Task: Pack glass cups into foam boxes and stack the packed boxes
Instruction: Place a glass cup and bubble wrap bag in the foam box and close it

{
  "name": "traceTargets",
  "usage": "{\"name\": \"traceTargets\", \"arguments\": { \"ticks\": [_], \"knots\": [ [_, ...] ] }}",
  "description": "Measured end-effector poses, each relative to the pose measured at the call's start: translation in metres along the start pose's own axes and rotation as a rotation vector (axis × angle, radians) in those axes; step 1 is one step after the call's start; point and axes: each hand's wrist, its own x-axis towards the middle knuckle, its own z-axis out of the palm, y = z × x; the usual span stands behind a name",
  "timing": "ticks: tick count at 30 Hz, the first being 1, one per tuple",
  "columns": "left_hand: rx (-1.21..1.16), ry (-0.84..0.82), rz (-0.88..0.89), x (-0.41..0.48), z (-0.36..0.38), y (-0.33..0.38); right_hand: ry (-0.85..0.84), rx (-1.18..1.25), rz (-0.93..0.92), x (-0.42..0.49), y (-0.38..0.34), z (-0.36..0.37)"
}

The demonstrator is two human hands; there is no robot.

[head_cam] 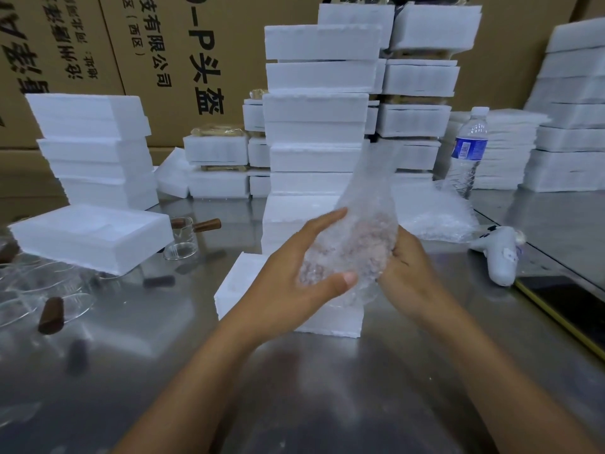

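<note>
Both my hands hold a bubble-wrap bundle [353, 244] in the middle of the view, its loose end sticking upward. My left hand [294, 283] cups it from the left and below; my right hand [406, 267] grips its right side. What is inside the wrap is too blurred to tell. Under my hands a white foam box [239, 290] sits on the steel table [327, 388]. Behind it rises a tall stack of foam boxes [317, 109]. Glass cups with brown wooden handles [186, 237] lie at the left, beside another foam box [91, 237].
More foam box stacks stand at back left [95, 149] and right [576, 119]. A water bottle [468, 152], loose bubble wrap [438, 217], a white tape gun [501, 253] and a dark phone [569, 306] occupy the right. Cardboard cartons [163, 60] wall the back.
</note>
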Motion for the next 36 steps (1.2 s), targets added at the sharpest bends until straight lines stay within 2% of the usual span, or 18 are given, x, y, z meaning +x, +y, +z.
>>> {"name": "traceTargets", "arguments": {
  "ticks": [3, 6, 10, 14, 16, 18, 23, 27, 33, 36],
  "knots": [
    [0.081, 0.019, -0.033, 0.0, 0.0, -0.001, -0.015, 0.078, 0.037, 0.0, 0.0, 0.001],
    [0.078, 0.111, -0.061, 0.001, -0.003, -0.004, 0.02, 0.145, 0.025, 0.003, 0.001, 0.001],
    [0.084, 0.21, -0.03, 0.003, -0.004, -0.004, 0.043, 0.026, -0.102, 0.002, -0.004, 0.005],
    [0.167, 0.186, 0.021, 0.001, -0.001, -0.005, 0.192, 0.076, -0.059, 0.005, 0.0, 0.005],
    [0.148, 0.173, 0.035, 0.0, 0.0, -0.004, 0.215, 0.145, 0.013, 0.006, 0.002, 0.003],
    [0.131, 0.151, 0.066, 0.0, 0.0, -0.005, 0.162, 0.15, 0.062, 0.006, 0.002, 0.002],
    [0.27, 0.144, 0.107, -0.001, 0.003, -0.007, 0.091, -0.087, -0.037, 0.003, -0.002, 0.007],
    [0.279, 0.195, 0.071, 0.0, 0.002, -0.01, -0.015, -0.043, -0.027, -0.001, -0.004, 0.012],
    [0.32, 0.224, 0.057, 0.0, -0.001, -0.012, 0.223, -0.126, -0.095, -0.004, -0.005, 0.014],
    [0.315, 0.216, 0.054, 0.0, 0.0, -0.01, 0.239, -0.142, -0.167, -0.005, -0.004, 0.012]
  ]
}}
